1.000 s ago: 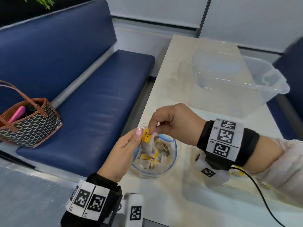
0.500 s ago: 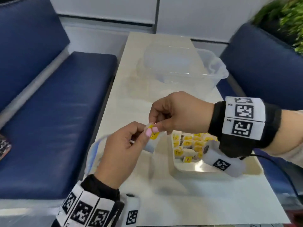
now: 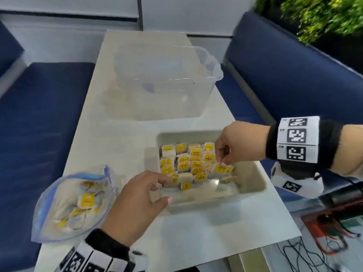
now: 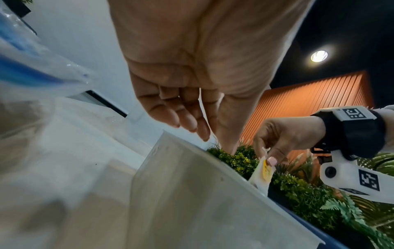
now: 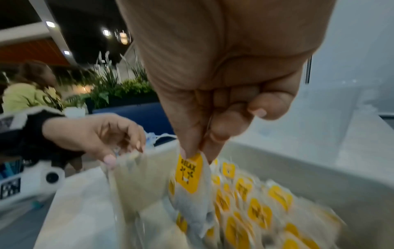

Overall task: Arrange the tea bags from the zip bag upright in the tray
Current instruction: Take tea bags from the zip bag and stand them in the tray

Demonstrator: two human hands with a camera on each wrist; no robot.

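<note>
A long pale bench (image 3: pixel 125 134) is flanked by blue upholstered seats (image 3: pixel 45 118) on the left and right. A clear plastic storage tub (image 3: pixel 167 81) is set at its far end. Nearer, towards the right edge, a shallow grey rectangular tray (image 3: pixel 253 185) is placed, with yellow-tagged paper tea bags (image 3: pixel 186 160) packed in its far left part. A clear zip bag with a blue seal (image 3: pixel 64 205) is laid left of the tray, at the bench's left edge, with more tea bags inside.
</note>
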